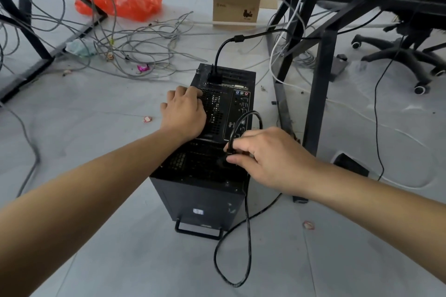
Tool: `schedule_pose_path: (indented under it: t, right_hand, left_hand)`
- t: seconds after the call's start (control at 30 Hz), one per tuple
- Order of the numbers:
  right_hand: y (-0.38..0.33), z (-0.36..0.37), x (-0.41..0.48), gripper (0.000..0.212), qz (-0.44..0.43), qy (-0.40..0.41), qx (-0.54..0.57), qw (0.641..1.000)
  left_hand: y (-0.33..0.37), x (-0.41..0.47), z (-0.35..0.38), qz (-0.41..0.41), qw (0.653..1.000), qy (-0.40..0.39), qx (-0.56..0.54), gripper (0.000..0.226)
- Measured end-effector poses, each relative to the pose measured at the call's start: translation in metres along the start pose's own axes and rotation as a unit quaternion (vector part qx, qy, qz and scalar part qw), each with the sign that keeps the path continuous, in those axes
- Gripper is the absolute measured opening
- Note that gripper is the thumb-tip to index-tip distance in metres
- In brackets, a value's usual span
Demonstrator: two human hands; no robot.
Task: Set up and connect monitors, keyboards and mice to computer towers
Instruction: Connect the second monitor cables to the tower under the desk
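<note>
**Cables and Clutter Cover Grey Office Floor**

A black computer tower [200,190] sits on the pale grey floor [96,116], its port panel facing up. A black cable [231,260] loops across the floor just in front of it. Beyond the tower, a tangle of grey cables [135,43] sprawls between the feet of black desk frames [316,103]. An orange plastic bag [120,3] and a cardboard box [235,5] lie farther back. At right stands the castor base of an office chair [398,55]. A small pink wrapper [142,68] lies among the grey cables.
</note>
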State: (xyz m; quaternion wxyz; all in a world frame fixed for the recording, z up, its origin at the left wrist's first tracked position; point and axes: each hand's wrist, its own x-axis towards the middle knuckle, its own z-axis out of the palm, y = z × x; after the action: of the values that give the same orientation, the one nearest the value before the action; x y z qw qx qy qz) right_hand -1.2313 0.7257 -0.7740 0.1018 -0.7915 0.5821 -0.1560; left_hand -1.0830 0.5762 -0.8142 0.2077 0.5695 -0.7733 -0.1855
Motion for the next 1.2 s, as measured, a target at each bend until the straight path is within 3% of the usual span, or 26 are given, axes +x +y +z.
schedule_pose_path:
  t: [0.17,0.5,0.73,0.93,1.2]
  right_hand:
    - [0.001,0.0,-0.001,0.023,0.005,0.007,0.015,1.0]
    - [0.0,-0.005,0.013,0.021,0.033,-0.053,0.004,0.998]
    - [0.0,0.013,-0.01,0.017,0.024,0.046,0.059,0.997]
    - [0.002,-0.004,-0.003,0.02,0.061,-0.014,0.061,0.996]
    - [-0.002,0.006,0.001,0.014,0.09,0.042,0.127,0.987]
  left_hand:
    - [-0.003,0.007,-0.003,-0.012,0.999,0.014,-0.048,0.035]
    - [-0.007,0.013,-0.002,-0.019,0.996,0.026,-0.088,0.035]
    - [-0.007,0.012,-0.001,-0.019,0.997,0.02,-0.078,0.036]
    - [-0.006,0.014,0.002,-0.007,0.998,0.037,-0.06,0.035]
    - [-0.007,0.02,0.003,0.003,0.998,0.043,-0.056,0.034]
